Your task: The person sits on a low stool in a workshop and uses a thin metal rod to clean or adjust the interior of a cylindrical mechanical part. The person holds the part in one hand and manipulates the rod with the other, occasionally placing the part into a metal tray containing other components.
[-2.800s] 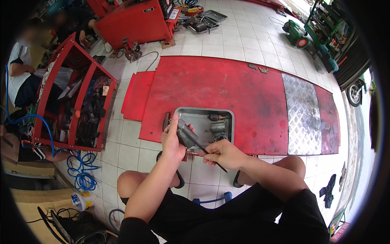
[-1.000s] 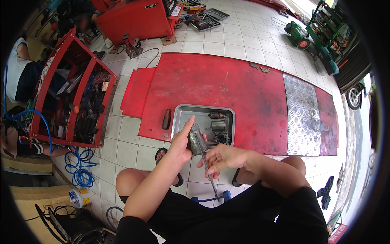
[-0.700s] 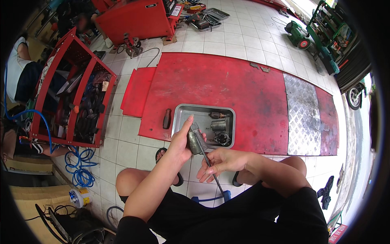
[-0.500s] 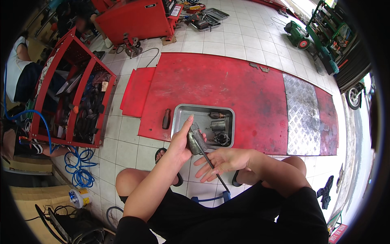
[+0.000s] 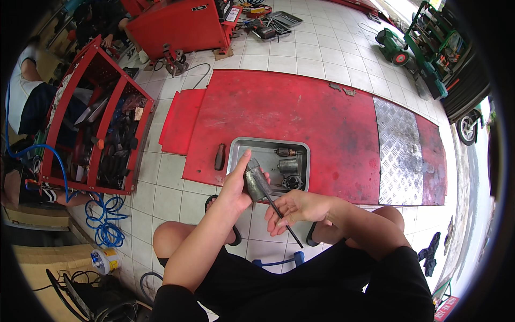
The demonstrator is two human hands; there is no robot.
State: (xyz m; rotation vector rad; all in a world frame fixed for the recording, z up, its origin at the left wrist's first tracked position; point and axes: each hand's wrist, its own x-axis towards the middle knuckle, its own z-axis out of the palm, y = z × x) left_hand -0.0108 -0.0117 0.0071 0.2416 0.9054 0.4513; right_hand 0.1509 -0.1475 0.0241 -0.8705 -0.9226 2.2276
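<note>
My left hand [image 5: 238, 194] is wrapped round a grey metal motor housing [image 5: 257, 182], its thumb lying along the side. A thin, straight black cable [image 5: 290, 232] runs from the housing down toward my lap. My right hand [image 5: 303, 209] is palm up beneath the cable, its fingers curled loosely around it and the thumb beside it. Just beyond my hands, a metal tray [image 5: 232, 155] holds a small armature [image 5: 285, 152], a silver cylinder [image 5: 288, 165] and a dark round end piece [image 5: 292, 183]. The near edge of the tray is partly hidden by my hands.
The tray sits on a low red platform [image 5: 289, 107], beside a dark-handled tool [image 5: 220, 157]. At left stand a red tool cart [image 5: 95, 123] and a coiled blue hose [image 5: 109, 221]. A blue stand [image 5: 295, 260] lies between my legs. Other people are at the far left.
My right hand's spread fingers have curled in around the black cable. The housing has turned slightly in my left hand, and the cable's free end has moved up a little.
</note>
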